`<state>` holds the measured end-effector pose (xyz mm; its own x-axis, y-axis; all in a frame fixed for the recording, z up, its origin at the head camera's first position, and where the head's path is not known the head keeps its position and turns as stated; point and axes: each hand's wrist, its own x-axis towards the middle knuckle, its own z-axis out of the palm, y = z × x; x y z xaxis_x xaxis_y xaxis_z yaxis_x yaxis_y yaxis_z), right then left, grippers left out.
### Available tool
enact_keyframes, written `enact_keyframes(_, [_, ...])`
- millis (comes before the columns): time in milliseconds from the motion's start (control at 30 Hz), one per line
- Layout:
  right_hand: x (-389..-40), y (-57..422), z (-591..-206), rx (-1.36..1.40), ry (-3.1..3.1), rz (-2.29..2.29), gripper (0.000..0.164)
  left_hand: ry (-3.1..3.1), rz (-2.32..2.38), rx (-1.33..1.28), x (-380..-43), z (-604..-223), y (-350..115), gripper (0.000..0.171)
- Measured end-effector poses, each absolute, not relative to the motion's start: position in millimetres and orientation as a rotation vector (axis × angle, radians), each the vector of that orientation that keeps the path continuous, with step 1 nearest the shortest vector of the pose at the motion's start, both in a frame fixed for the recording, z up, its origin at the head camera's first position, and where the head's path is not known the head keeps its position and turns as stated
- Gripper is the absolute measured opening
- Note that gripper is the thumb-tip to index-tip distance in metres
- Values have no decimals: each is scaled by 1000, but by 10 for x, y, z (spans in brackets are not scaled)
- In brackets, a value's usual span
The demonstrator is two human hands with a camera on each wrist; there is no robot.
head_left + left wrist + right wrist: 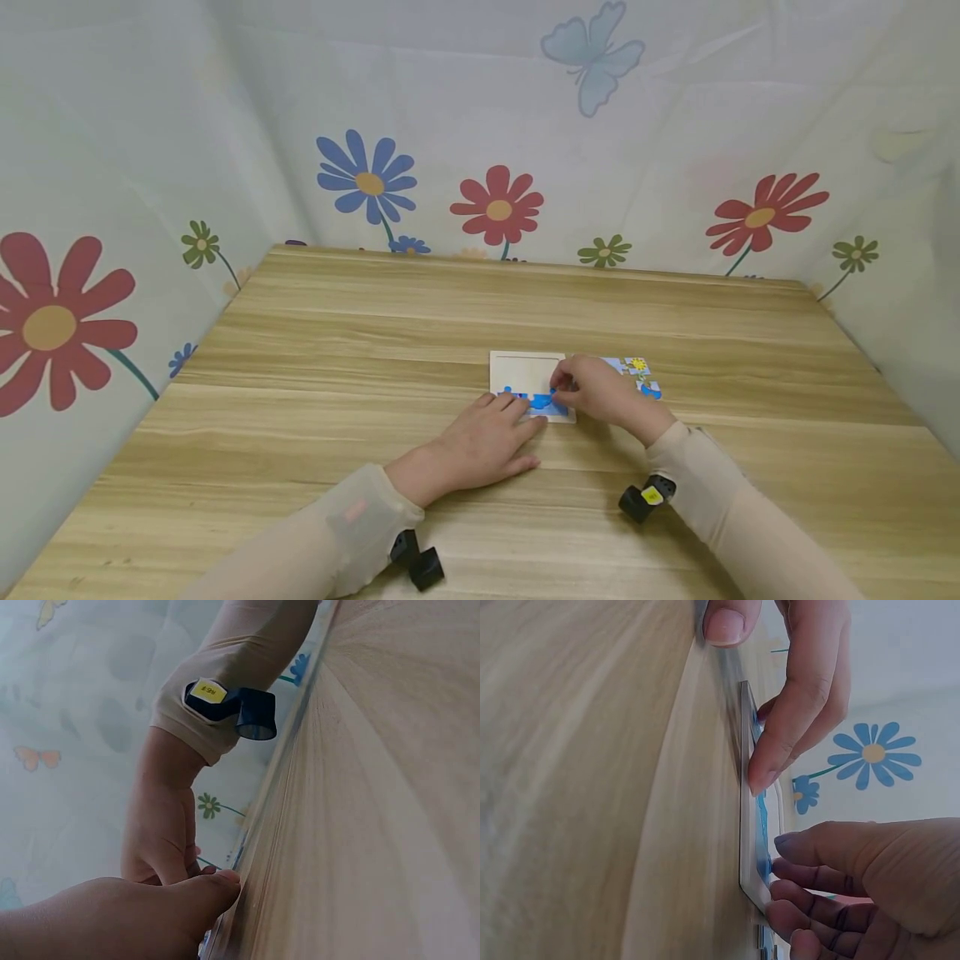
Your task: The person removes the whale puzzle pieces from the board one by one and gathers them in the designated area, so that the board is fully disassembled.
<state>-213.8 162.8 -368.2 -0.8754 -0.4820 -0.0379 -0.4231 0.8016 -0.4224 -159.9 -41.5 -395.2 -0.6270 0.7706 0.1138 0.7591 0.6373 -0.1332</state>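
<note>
A small jigsaw puzzle board (517,357) with a pale raised frame lies on the table, its near rows filled with blue pieces (542,403). My left hand (480,442) rests over the board's near left corner, fingers extended onto the blue pieces and the near rim. At the board's right side my right hand (600,390) pinches a blue puzzle piece (553,392) between thumb and forefinger, low over the filled part. In the right wrist view, the thumb and forefinger of the right hand (855,877) meet close to the board's surface, and the piece is mostly hidden.
Several loose puzzle pieces (639,365), one with a yellow sun or flower, lie just right of the board, partly behind the right hand. The wooden table (360,333) reaches back to a flower-printed curtain (450,100). Black cameras (416,560) are strapped to both wrists.
</note>
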Motion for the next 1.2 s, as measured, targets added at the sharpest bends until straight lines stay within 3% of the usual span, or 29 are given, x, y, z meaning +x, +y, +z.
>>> enact_keyframes(1200, [-2135, 1711, -3660, -658, 2769, -895, 5, -2707, 56, -1279, -1607, -3952, -428, 51])
